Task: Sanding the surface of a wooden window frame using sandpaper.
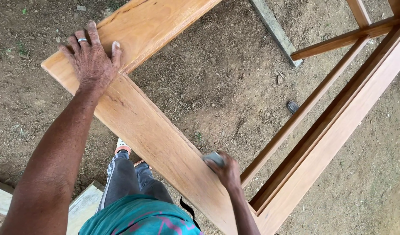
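The wooden frame [165, 143] runs out of the picture at the top, the right and the bottom, so its full shape cannot be seen. At the frame's inner edge, the right hand [228, 172] covers most of a small grey block [215, 157]; what it is cannot be told. Beneath the frame, one shoe [121, 147] shows only its tip. A small dark thing [293, 106] on the ground inside the frame is too small to name.

Lighting: even, soft daylight, moderately bright; no glare. Shadows: faint and diffuse on the dirt ground [217, 87] beneath the wooden frame [147, 130]. Focus: sharp on wood grain and soil. Blur: slight on the right hand [226, 170]. Edge distortion: mild wide-angle stretch.
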